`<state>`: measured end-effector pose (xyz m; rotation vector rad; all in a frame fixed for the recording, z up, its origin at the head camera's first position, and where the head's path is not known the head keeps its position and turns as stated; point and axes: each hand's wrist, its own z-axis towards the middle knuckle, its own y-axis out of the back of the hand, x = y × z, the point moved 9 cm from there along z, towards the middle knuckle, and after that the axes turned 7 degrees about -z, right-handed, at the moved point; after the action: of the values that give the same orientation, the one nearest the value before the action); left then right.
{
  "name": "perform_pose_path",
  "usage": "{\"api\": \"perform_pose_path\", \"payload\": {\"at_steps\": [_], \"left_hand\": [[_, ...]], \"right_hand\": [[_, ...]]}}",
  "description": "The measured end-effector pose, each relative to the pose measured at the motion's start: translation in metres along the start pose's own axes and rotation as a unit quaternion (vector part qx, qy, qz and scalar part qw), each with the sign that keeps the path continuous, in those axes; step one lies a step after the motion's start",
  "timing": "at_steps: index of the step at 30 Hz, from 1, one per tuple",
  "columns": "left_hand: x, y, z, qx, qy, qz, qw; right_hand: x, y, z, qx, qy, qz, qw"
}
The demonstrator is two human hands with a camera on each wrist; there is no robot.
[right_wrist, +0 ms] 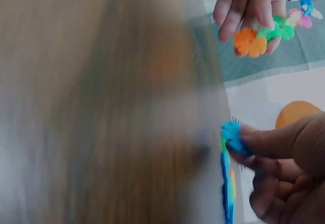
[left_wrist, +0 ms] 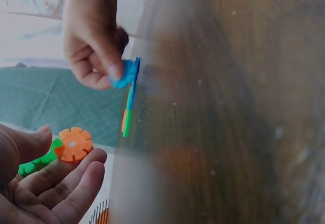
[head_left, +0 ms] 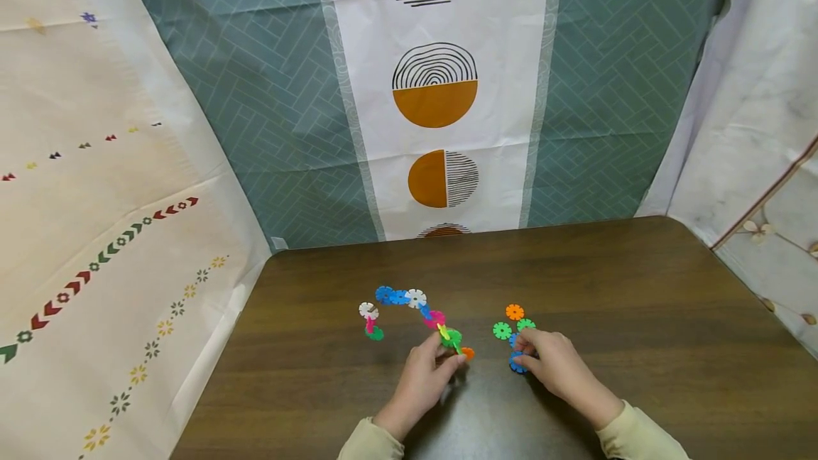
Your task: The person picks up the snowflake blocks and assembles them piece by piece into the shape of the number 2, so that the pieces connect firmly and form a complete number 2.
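Observation:
My left hand (head_left: pixel 422 373) pinches the near end of a chain of notched, flower-shaped plastic discs (head_left: pixel 416 298). Green discs (head_left: pixel 451 338) lie at its fingertips, and an orange disc (left_wrist: pixel 84 147) sticks out past the thumb. From there the chain curves away to the left through yellow, pink, blue and white. To the right, my right hand (head_left: pixel 565 366) pinches a blue disc (right_wrist: pixel 232 134) between thumb and finger. Close by that hand on the table are an orange disc (head_left: pixel 514 312), two green discs (head_left: pixel 501 331) and other blue discs (head_left: pixel 518 365), partly hidden by the fingers.
The brown wooden table (head_left: pixel 294 375) runs back to a green and white patterned cloth (head_left: pixel 275 91). Pale patterned cloths hang on the left (head_left: pixel 128 233) and right (head_left: pixel 760 91). The chain's far end, with a white disc (head_left: pixel 368 310), rests left of my hands.

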<state>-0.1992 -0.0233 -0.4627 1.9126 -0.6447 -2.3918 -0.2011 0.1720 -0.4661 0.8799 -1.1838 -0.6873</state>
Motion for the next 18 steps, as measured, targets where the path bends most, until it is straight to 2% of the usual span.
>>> {"api": "perform_pose_path", "payload": {"at_steps": [4, 9, 12, 18], "left_hand": [[-0.001, -0.003, -0.001, 0.006, -0.004, -0.015, 0.9999], [-0.005, -0.008, -0.003, 0.016, -0.019, -0.03, 0.9993], [-0.007, -0.01, -0.004, 0.017, -0.028, -0.019, 0.9993], [-0.007, -0.014, -0.004, 0.016, -0.045, -0.001, 0.9989]], "right_hand": [[0.012, -0.001, 0.002, 0.006, 0.027, 0.092, 0.9954], [0.024, -0.008, 0.004, 0.04, 0.027, 0.198, 0.979], [0.031, -0.011, 0.006, 0.043, 0.028, 0.222, 0.9737], [0.042, -0.008, 0.009, 0.021, 0.023, 0.201, 0.9791]]}}
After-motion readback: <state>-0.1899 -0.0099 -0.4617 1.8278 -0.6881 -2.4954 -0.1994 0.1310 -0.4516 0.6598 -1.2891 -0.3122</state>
